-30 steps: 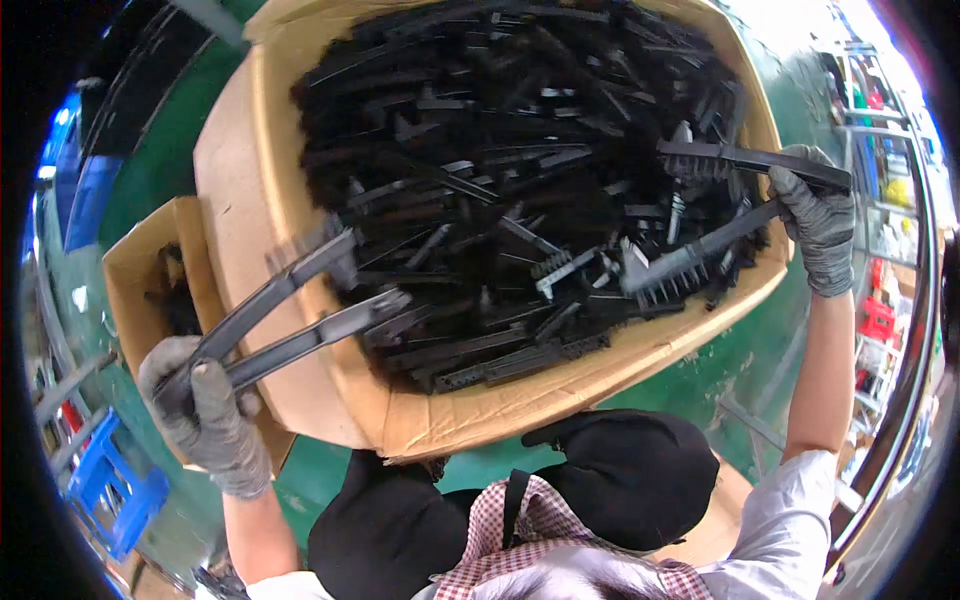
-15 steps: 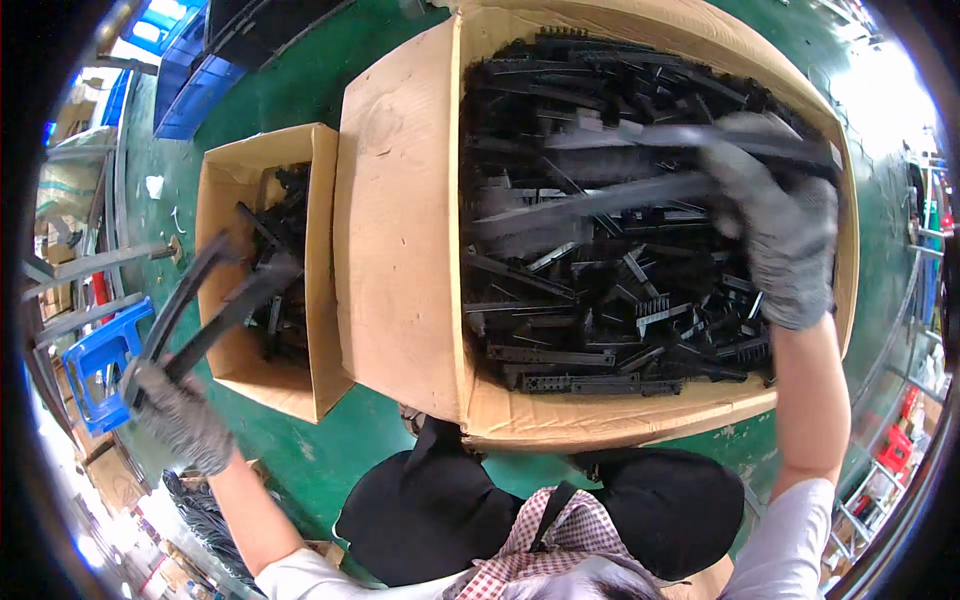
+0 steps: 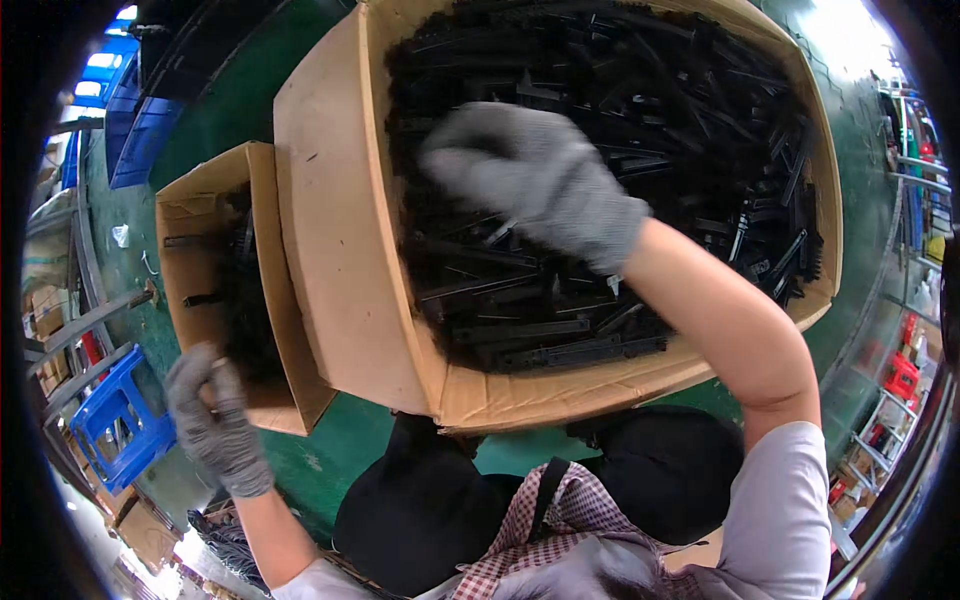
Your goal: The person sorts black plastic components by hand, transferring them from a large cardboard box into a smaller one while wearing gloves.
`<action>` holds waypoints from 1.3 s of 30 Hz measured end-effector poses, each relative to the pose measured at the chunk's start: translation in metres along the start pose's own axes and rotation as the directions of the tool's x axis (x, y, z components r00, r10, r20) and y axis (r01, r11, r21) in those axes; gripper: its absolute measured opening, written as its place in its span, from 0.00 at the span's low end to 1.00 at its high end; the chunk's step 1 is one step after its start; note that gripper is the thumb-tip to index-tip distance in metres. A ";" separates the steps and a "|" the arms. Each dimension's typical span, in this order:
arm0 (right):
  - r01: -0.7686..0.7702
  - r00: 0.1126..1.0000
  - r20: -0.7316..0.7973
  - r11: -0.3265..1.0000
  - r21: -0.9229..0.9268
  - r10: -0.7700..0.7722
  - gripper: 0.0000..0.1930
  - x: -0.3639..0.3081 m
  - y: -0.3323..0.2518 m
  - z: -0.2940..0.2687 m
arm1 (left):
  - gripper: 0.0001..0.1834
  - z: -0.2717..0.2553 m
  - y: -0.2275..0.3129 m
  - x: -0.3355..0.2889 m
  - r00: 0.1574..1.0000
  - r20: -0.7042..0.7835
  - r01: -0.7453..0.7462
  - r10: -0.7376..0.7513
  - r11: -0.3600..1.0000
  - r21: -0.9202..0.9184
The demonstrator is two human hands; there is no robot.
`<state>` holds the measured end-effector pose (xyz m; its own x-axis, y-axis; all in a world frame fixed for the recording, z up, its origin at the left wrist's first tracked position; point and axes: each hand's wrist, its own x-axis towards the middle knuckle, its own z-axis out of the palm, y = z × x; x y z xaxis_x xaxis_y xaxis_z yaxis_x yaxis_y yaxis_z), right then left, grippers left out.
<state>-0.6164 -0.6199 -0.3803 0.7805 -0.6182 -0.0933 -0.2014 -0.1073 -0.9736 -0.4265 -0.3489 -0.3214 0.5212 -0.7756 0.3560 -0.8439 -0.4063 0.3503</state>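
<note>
A large cardboard box (image 3: 340,250) holds a heap of several long black plastic strips (image 3: 660,150). My right hand (image 3: 540,180), in a grey knit glove, hovers over the left half of that heap with its fingers spread and nothing visibly in its grasp. A smaller cardboard box (image 3: 195,215) stands against the big box's left side, with a few black strips (image 3: 245,300) inside. My left hand (image 3: 210,410), also gloved, is at the small box's near corner, fingers loosely apart and blurred, with no strip in it.
Both boxes stand on a green floor (image 3: 330,455). A blue plastic stool (image 3: 115,420) is just left of my left hand. Blue crates (image 3: 130,120) lie at the far left, metal racks with red items (image 3: 900,370) at the right. My dark-trousered knees (image 3: 650,470) are below the big box.
My left hand no longer holds the two long strips, which now lie in the small box. My right hand swung left across the big box and its strip is gone.
</note>
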 end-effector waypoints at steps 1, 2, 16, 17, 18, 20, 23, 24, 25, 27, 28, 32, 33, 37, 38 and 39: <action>-0.129 0.991 -0.033 0.988 -0.085 0.127 0.13 -0.016 0.011 -0.025 | 0.09 0.023 0.025 0.007 0.991 0.097 -0.078 0.088 0.991 -0.108; -0.149 0.986 -0.087 0.982 -0.119 0.139 0.13 -0.034 0.031 -0.049 | 0.09 0.050 0.052 0.015 0.974 0.153 -0.101 0.164 0.931 -0.351; -0.229 0.958 -0.047 0.654 -0.721 0.284 0.07 -0.174 0.101 -0.165 | 0.14 0.272 0.175 -0.027 0.255 0.954 -0.723 0.158 0.686 0.080; -0.204 0.948 -0.013 0.577 -0.791 0.318 0.09 -0.171 0.104 -0.162 | 0.14 0.278 0.171 -0.033 0.248 0.955 -0.729 0.162 0.681 0.074; -0.187 0.932 0.017 0.518 -0.835 0.362 0.10 -0.166 0.108 -0.161 | 0.14 0.282 0.166 -0.039 0.315 0.928 -0.745 0.198 0.657 0.112; -0.158 0.913 0.049 0.461 -0.873 0.406 0.11 -0.153 0.117 -0.158 | 0.14 0.284 0.168 -0.037 0.378 0.897 -0.756 0.229 0.636 0.156; -0.042 0.838 0.132 0.303 -0.952 0.530 0.12 -0.137 0.124 -0.155 | 0.17 0.291 0.172 -0.029 0.242 0.966 -0.739 0.094 0.663 0.121; -0.039 0.794 0.135 0.271 -0.962 0.593 0.13 -0.134 0.126 -0.156 | 0.16 0.294 0.170 -0.026 0.220 0.972 -0.748 0.083 0.654 0.114; -0.032 0.748 0.140 0.245 -0.969 0.649 0.13 -0.132 0.128 -0.155 | 0.16 0.294 0.166 -0.023 0.198 0.978 -0.758 0.066 0.643 0.109; -0.035 0.740 0.149 0.259 -0.965 0.656 0.13 -0.133 0.128 -0.158 | 0.15 0.293 0.161 -0.019 0.176 0.982 -0.745 0.072 0.662 0.085; -0.028 0.736 0.155 0.259 -0.965 0.659 0.13 -0.134 0.129 -0.160 | 0.14 0.297 0.158 -0.022 0.188 0.979 -0.770 0.080 0.630 0.097; 0.031 0.716 0.215 0.277 -0.960 0.664 0.13 -0.134 0.137 -0.148 | 0.14 0.301 0.163 -0.021 0.106 0.994 -0.818 0.042 0.571 0.063; 0.048 0.707 0.239 0.291 -0.955 0.666 0.14 -0.132 0.138 -0.143 | 0.14 0.298 0.168 -0.018 0.056 0.998 -0.845 -0.018 0.531 0.056; 0.012 0.709 0.150 0.201 -0.980 0.689 0.11 -0.130 0.185 -0.129 | 0.16 0.287 0.172 -0.004 0.035 0.999 -0.818 -0.033 0.574 0.047; 0.010 0.708 0.150 0.202 -0.979 0.690 0.11 -0.131 0.187 -0.131 | 0.18 0.281 0.177 0.005 0.041 0.999 -0.794 -0.032 0.606 0.052; 0.037 0.695 0.168 0.199 -0.979 0.699 0.11 -0.131 0.188 -0.133 | 0.21 0.274 0.180 0.014 0.047 0.998 -0.768 -0.030 0.638 0.056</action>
<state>-0.8357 -0.6628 -0.5235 0.5011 -0.3740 -0.7804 -0.5909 -0.8067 0.0073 -0.6064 -0.5652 -0.4908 -0.0766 -0.5067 -0.8587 -0.9460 0.3090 -0.0979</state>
